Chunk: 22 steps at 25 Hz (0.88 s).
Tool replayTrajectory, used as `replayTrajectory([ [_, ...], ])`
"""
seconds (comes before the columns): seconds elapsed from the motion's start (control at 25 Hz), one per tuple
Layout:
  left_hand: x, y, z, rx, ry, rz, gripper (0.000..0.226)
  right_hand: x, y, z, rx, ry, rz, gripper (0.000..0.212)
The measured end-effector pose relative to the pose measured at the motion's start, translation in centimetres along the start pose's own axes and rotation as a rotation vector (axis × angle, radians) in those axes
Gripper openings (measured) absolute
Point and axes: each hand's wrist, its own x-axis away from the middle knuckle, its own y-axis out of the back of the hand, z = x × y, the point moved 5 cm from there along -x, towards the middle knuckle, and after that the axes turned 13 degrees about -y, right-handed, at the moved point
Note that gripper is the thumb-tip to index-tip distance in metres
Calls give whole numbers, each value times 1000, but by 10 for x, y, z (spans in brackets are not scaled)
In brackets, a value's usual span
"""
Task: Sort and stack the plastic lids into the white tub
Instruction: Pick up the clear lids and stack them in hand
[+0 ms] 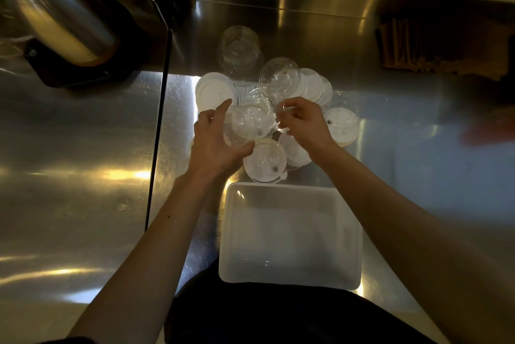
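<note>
A heap of round plastic lids lies on the steel counter: white flat lids (214, 91) at the left, a leaning row of white lids (317, 87) at the right, clear domed lids (278, 76) on top. My left hand (216, 145) grips a stack of clear lids (250, 123) from the left. My right hand (303, 120) pinches the right rim of a clear lid beside that stack. The white tub (289, 190) sits just in front of the heap, nothing visible inside it.
A stack of clear lids (241, 51) lies on its side behind the heap. A steel kettle (55, 14) on a black base stands at the far left. A black upright edge (158, 126) runs down the counter left of my hands. Brown packets (418, 45) are at the back right.
</note>
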Motion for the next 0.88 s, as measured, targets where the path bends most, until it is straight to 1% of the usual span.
replayTrajectory([
  [0.12,9,6,-9,150,-20,-57,101,21,-4,8,-59,45,59,18],
  [0.2,15,8,-13,193,-29,-74,100,35,-6,11,-88,56,98,16],
  [0.36,27,9,-14,219,-50,-91,97,55,-6,8,-188,4,159,18],
  [0.52,37,10,-18,322,-81,-99,93,71,-8,1,-275,-47,257,22],
  [0.76,46,8,-28,396,-138,-86,85,88,-17,-3,-289,-25,324,23],
  [0.88,50,7,-27,453,-128,-75,83,95,-21,-3,-259,-42,344,25],
])
